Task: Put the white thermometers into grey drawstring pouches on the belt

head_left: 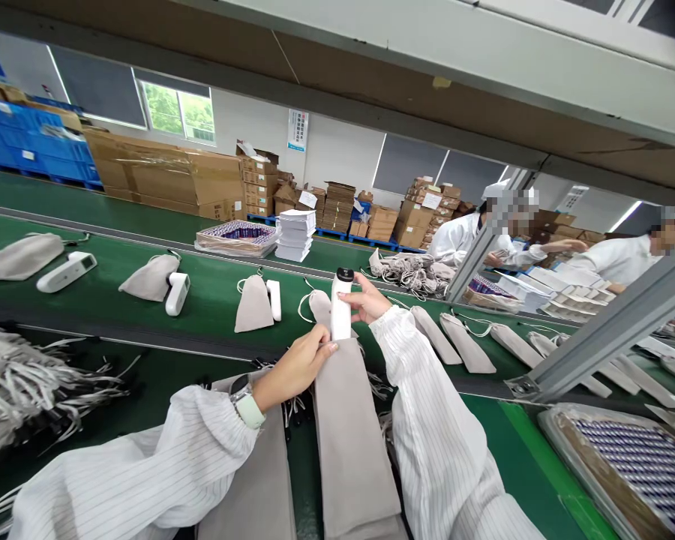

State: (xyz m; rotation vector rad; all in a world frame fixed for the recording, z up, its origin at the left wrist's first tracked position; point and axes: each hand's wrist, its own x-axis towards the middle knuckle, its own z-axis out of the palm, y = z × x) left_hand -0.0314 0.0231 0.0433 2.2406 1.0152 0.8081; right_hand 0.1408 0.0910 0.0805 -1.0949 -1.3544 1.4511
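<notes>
My right hand (367, 300) grips a white handheld device (341, 304) with a black cap, standing upright with its lower end in the mouth of a long grey fabric pouch (352, 442). My left hand (295, 365) pinches the pouch's open top edge at the left. The pouch lies on a stack of similar pouches in front of me. Both arms wear white striped sleeves, and a watch is on my left wrist.
On the green conveyor (112, 266) lie several grey pouches, each with a white device beside it. A heap of pouches with cords (22, 382) sits at left. A tray (635, 465) stands at right. Two people in white work at the far right. Cardboard boxes line the back.
</notes>
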